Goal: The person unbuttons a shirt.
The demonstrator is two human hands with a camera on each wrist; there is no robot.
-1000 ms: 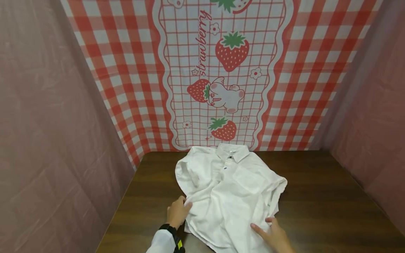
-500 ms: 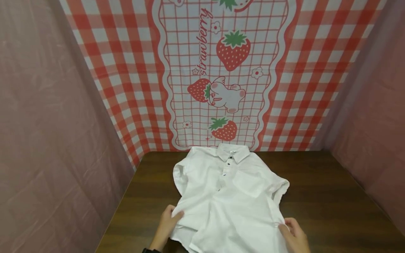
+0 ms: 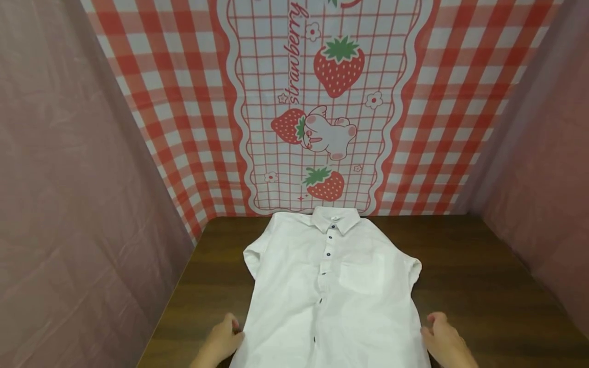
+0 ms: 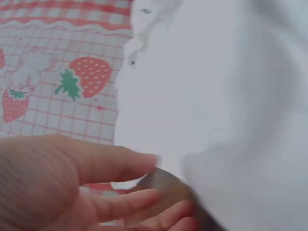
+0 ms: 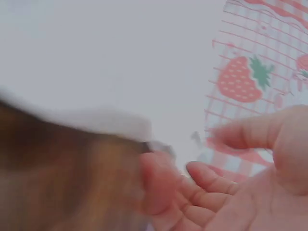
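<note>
A white button-up shirt [image 3: 294,306] lies front up, its collar [image 3: 336,221] toward the back and dark buttons down its middle. My left hand [image 3: 220,341] is beside the shirt's left edge. In the left wrist view, the thumb of the left hand [image 4: 91,178] stands apart from the fingers, the white cloth [image 4: 192,96] close to its tip. Past the shirt's right edge is my right hand [image 3: 446,341]. The right wrist view shows the right hand [image 5: 231,178] with thumb and fingers spread apart and no cloth between them. The shirt's lower hem runs out of the head view.
The shirt lies on a dark wooden table [image 3: 483,276]. Behind it hangs a red-and-white checked cloth [image 3: 184,102] with strawberries. Pinkish curtains [image 3: 83,204] hang on both sides.
The wrinkled shirt front has become flatter and longer toward me, showing more buttons. Both hands gripped its sides half a second ago; now they are farther apart, off the cloth.
</note>
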